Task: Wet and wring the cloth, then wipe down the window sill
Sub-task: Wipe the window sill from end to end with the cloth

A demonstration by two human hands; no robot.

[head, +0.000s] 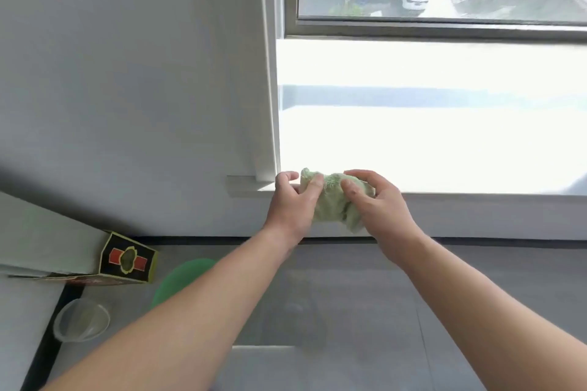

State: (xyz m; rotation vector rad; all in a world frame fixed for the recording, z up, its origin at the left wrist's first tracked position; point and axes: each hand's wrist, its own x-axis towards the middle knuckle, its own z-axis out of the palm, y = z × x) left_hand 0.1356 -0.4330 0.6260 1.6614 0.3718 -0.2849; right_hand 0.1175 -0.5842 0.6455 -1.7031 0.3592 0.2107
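A bunched pale green cloth (332,200) is held between both hands at the front left corner of the white window sill (428,143). My left hand (290,203) grips its left end, thumb and fingers curled into the fabric. My right hand (378,200) grips the right end from above. The cloth hangs partly over the sill's front edge. The sill is brightly lit, with a grey shadow band across its middle.
The window frame (413,27) runs along the back of the sill, a white wall (127,73) on the left. On the grey floor below lie a black and yellow carton (128,259), a green basin (181,279) partly behind my left forearm, and a clear plastic cup (82,324).
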